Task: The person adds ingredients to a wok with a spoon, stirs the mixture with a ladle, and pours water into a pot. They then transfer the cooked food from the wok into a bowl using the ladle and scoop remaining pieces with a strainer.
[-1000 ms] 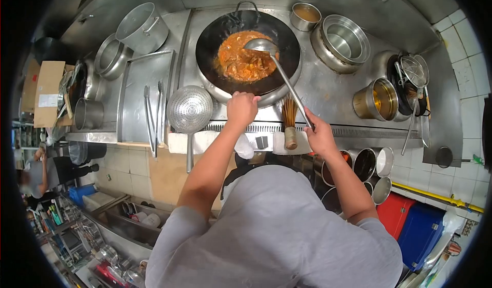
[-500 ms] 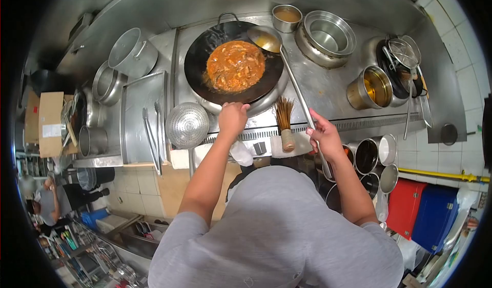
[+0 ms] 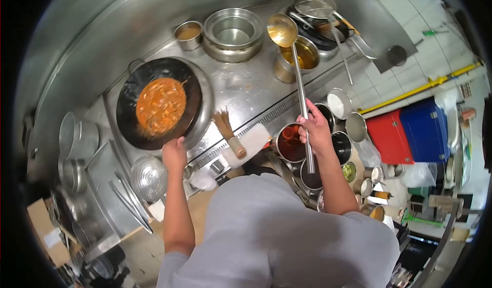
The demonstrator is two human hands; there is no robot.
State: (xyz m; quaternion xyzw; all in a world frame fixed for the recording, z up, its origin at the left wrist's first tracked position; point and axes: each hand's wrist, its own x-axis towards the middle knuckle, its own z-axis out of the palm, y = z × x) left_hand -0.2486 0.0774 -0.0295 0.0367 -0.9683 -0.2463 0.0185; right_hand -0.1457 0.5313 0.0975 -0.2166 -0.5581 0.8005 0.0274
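Note:
My left hand (image 3: 175,154) is closed at the near edge of the black wok (image 3: 128,96), which holds an orange-red stew with pieces in it (image 3: 161,106). The part it grips is mostly hidden under the fingers. In my right hand (image 3: 315,129) is the long metal handle of a ladle (image 3: 282,30). The ladle's bowl hangs over the metal pot of yellow oil (image 3: 306,54). Between my hands a bamboo brush (image 3: 230,135) lies on a white cloth (image 3: 253,143) at the counter's front.
A perforated skimmer (image 3: 148,178) and tongs (image 3: 129,204) are at the left. Behind the counter stand a small pot of brown liquid (image 3: 188,36) and a wide pot (image 3: 233,32). Strainers (image 3: 315,8) lie at the back right. Sauce pots (image 3: 290,143) stand beside my right arm.
The view has turned and shifted right. The ladle has moved from the wok's right rim to over the oil pot. The wok now sits shifted left on its ring, with my left hand at its edge.

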